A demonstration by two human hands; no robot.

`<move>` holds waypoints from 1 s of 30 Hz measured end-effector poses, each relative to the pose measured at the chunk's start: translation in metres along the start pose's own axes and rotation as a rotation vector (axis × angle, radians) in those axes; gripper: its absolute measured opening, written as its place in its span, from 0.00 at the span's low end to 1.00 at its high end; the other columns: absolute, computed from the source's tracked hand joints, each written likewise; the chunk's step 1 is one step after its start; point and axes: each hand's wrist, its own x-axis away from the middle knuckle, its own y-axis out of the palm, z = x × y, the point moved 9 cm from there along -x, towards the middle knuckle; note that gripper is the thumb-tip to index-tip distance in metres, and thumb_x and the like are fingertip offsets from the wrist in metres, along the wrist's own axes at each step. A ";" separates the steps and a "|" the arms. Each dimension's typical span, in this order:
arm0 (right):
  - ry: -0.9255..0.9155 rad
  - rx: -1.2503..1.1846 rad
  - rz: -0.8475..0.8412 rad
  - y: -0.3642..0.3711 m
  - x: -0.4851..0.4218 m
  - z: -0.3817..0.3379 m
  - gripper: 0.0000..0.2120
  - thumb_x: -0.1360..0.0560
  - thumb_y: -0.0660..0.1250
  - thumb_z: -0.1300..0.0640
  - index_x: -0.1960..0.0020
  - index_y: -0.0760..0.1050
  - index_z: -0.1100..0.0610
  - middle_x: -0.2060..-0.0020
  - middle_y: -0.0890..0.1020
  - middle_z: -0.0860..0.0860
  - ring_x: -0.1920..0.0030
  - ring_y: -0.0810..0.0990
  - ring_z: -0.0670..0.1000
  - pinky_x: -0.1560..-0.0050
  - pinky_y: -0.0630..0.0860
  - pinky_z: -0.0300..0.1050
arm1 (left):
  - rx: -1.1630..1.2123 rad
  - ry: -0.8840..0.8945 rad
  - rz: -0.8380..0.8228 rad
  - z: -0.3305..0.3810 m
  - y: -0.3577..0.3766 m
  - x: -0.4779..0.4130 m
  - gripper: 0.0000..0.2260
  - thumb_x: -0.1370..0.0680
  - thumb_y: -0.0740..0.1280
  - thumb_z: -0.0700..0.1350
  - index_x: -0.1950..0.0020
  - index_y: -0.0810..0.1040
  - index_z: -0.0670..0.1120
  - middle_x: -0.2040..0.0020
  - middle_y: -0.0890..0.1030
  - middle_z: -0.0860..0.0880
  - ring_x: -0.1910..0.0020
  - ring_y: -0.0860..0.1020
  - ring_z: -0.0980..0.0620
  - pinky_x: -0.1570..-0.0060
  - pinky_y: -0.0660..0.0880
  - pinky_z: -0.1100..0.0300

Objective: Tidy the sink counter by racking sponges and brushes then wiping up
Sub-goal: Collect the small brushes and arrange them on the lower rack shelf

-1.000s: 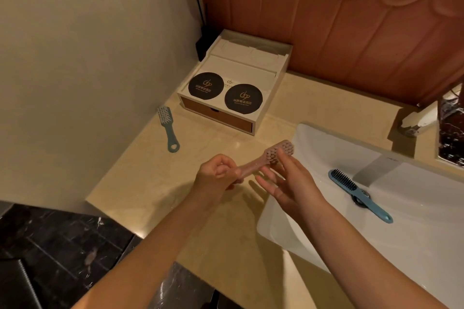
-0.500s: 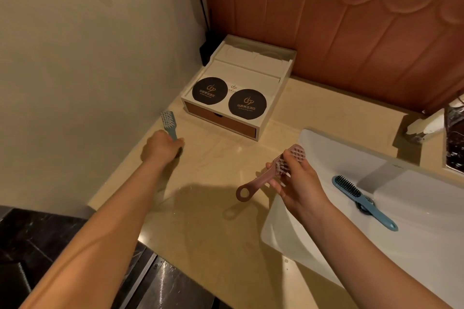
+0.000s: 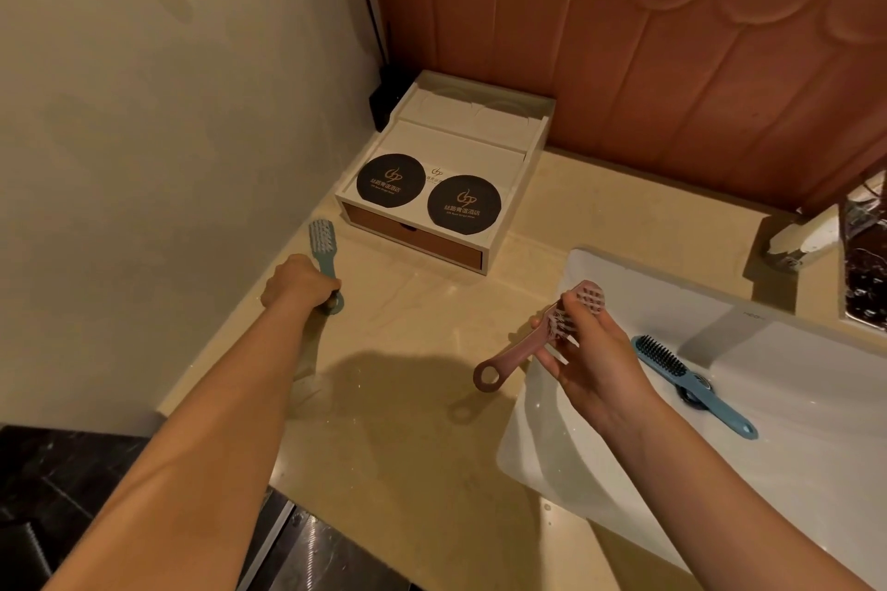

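Pink brush [image 3: 537, 341]: dusty pink, pale bristles at the head, ring at the handle end; held off the counter [image 3: 417, 398] over the sink [image 3: 816, 398] edge.
Pink brush axis: slanted, head up and away from the wrist, ring end low toward the left hand.
Right hand [image 3: 588, 360]: closed around the pink brush just below the bristles.
Grey-blue brush [image 3: 325, 254]: pale bristles, flat on the counter, head pointing away beyond the knuckles, ring end under the fingers.
Left hand [image 3: 300, 283]: curled down over the grey-blue brush handle.
Blue brush [image 3: 686, 379]: dark bristles, lying in the sink right of the right hand, handle toward the near right.
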 end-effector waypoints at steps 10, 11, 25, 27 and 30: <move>-0.021 -0.050 0.070 -0.023 0.003 -0.008 0.03 0.22 0.61 0.56 0.52 0.72 0.55 0.59 0.77 0.53 0.56 0.79 0.51 0.61 0.81 0.44 | 0.743 -0.042 -0.339 0.002 0.010 0.042 0.07 0.25 0.68 0.43 0.57 0.76 0.40 0.71 0.69 0.46 0.80 0.64 0.55 0.81 0.60 0.69; -0.025 -0.055 0.082 -0.028 0.003 -0.010 0.03 0.21 0.61 0.56 0.51 0.72 0.56 0.59 0.76 0.53 0.56 0.79 0.51 0.59 0.81 0.44 | 0.810 -0.032 -0.377 0.004 0.009 0.052 0.06 0.24 0.67 0.43 0.54 0.77 0.40 0.71 0.70 0.47 0.80 0.65 0.57 0.82 0.60 0.70; -0.063 -0.248 0.151 -0.087 0.015 -0.045 0.09 0.22 0.61 0.53 0.44 0.70 0.54 0.58 0.78 0.51 0.60 0.81 0.46 0.58 0.80 0.41 | 0.939 0.335 -0.806 0.074 0.024 0.191 0.04 0.26 0.64 0.44 0.54 0.72 0.45 0.66 0.73 0.49 0.72 0.73 0.57 0.72 0.74 0.67; -0.077 -0.328 0.148 -0.100 0.021 -0.049 0.10 0.22 0.61 0.53 0.43 0.70 0.54 0.60 0.77 0.51 0.65 0.82 0.46 0.60 0.80 0.40 | 0.865 0.386 -0.825 0.091 0.036 0.209 0.01 0.23 0.63 0.41 0.53 0.73 0.44 0.67 0.76 0.51 0.71 0.75 0.58 0.71 0.75 0.67; -0.105 -0.432 0.191 -0.128 0.032 -0.055 0.09 0.22 0.62 0.52 0.45 0.73 0.56 0.60 0.78 0.52 0.61 0.79 0.46 0.53 0.79 0.39 | 0.785 0.451 -0.864 0.116 0.056 0.234 0.02 0.22 0.63 0.41 0.52 0.75 0.44 0.71 0.74 0.52 0.74 0.70 0.59 0.72 0.69 0.68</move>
